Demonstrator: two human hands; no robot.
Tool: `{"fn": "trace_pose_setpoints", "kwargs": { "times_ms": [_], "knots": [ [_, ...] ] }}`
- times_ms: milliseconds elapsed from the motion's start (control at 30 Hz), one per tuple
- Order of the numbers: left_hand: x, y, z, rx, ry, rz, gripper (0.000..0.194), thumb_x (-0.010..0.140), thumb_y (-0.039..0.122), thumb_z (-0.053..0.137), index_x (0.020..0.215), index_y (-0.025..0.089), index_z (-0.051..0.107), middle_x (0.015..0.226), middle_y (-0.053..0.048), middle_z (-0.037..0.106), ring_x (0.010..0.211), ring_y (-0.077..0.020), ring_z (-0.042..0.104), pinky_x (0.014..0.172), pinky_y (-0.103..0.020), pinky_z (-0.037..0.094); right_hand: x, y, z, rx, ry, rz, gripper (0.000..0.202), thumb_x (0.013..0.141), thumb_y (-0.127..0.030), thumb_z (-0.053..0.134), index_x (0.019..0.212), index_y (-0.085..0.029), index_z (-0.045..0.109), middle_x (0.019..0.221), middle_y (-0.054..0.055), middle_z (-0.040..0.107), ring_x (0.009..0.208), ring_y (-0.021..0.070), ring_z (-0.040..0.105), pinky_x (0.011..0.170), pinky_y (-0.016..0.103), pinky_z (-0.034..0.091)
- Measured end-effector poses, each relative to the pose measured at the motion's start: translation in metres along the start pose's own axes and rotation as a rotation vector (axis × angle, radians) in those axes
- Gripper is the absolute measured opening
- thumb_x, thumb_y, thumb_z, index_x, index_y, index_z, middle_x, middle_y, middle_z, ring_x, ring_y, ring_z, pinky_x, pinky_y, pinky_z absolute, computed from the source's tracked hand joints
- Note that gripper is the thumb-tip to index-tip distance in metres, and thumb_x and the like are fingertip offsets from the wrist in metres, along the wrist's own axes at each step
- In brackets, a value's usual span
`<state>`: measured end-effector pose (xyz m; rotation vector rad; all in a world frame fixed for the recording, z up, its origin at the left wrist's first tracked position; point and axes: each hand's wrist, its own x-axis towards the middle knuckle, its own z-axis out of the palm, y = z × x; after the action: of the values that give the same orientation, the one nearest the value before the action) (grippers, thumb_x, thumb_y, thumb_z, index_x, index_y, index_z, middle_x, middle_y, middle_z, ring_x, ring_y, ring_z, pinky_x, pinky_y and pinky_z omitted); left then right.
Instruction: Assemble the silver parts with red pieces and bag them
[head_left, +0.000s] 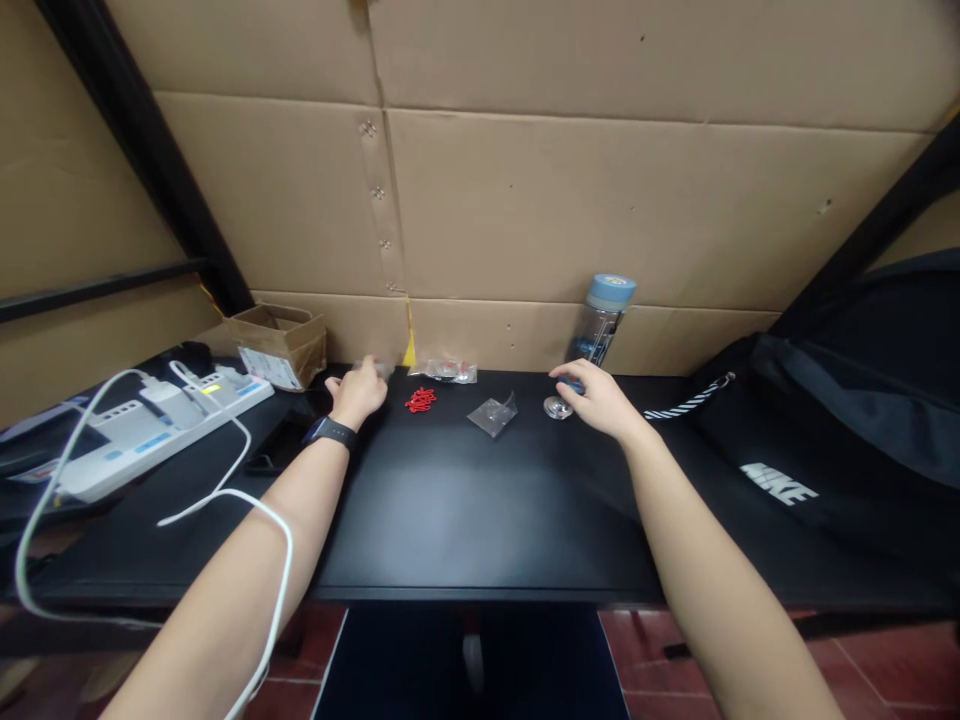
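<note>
My left hand (360,392), with a dark band on the wrist, reaches to the back of the black table (480,510). Its thumb stands apart from the fingers, which touch or lie beside a clear plastic packet (384,369). My right hand (598,398) hovers with fingers spread over a small round shiny dish (558,407); I cannot tell if they touch. Between the hands lie a tangle of red cord-like pieces (421,400), a small clear bag (493,416) and a longer clear packet with small red and silver bits (444,372).
A blue-lidded bottle (598,325) stands behind my right hand. At left are an open cardboard box (277,345), a white power strip (161,440) and a white cable (289,560) lying across my left forearm. A black backpack (847,430) fills the right side.
</note>
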<state>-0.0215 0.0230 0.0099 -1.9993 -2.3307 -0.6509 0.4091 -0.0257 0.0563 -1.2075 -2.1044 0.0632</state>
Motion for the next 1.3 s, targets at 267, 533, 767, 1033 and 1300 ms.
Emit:
{"fn": "trace_pose_setpoints", "kwargs": {
  "times_ms": [267, 533, 767, 1033, 1300],
  "knots": [
    [-0.010, 0.011, -0.010, -0.069, 0.291, 0.073, 0.052, 0.084, 0.019, 0.051, 0.135, 0.019, 0.053, 0.136, -0.021, 0.058, 0.127, -0.0399, 0.053, 0.099, -0.055, 0.037, -0.010, 0.039, 0.008, -0.028, -0.296, 0.163, 0.047, 0.073, -0.026, 0.082, 0.119, -0.021, 0.072, 0.119, 0.009, 0.074, 0.103, 0.0271, 0.071, 0.096, 0.041, 0.055],
    [-0.020, 0.035, -0.020, -0.214, -0.038, 0.649, 0.029, 0.080, 0.024, 0.059, 0.107, 0.021, 0.069, 0.105, -0.008, 0.069, 0.097, -0.0235, 0.066, 0.091, -0.034, 0.051, -0.009, 0.040, 0.017, 0.017, -0.334, 0.174, 0.045, 0.077, -0.018, 0.077, 0.121, -0.021, 0.070, 0.113, 0.007, 0.076, 0.095, 0.0220, 0.073, 0.090, 0.036, 0.056],
    [-0.016, 0.026, -0.009, -0.114, -0.184, 0.583, 0.039, 0.067, 0.027, 0.079, 0.105, 0.026, 0.070, 0.097, -0.002, 0.074, 0.086, -0.0227, 0.069, 0.077, -0.031, 0.050, -0.009, 0.041, 0.014, 0.001, -0.332, 0.145, 0.037, 0.076, -0.017, 0.077, 0.112, -0.023, 0.073, 0.107, 0.004, 0.078, 0.091, 0.0215, 0.072, 0.087, 0.034, 0.056],
    [-0.014, 0.018, -0.011, -0.081, -0.185, 0.497, 0.017, 0.071, 0.028, 0.078, 0.088, 0.026, 0.073, 0.087, -0.001, 0.077, 0.081, -0.0214, 0.070, 0.071, -0.029, 0.046, -0.009, 0.039, 0.011, 0.003, -0.299, 0.146, 0.035, 0.073, -0.014, 0.078, 0.106, -0.025, 0.076, 0.100, 0.003, 0.078, 0.086, 0.0208, 0.072, 0.083, 0.033, 0.056],
    [-0.014, 0.019, -0.010, -0.108, -0.180, 0.495, 0.008, 0.079, 0.032, 0.071, 0.082, 0.026, 0.075, 0.084, -0.002, 0.078, 0.080, -0.0224, 0.072, 0.071, -0.030, 0.047, -0.010, 0.044, 0.008, -0.014, -0.307, 0.190, 0.038, 0.074, -0.012, 0.077, 0.111, -0.023, 0.073, 0.099, 0.004, 0.078, 0.089, 0.0222, 0.072, 0.084, 0.035, 0.057]
  ]
}}
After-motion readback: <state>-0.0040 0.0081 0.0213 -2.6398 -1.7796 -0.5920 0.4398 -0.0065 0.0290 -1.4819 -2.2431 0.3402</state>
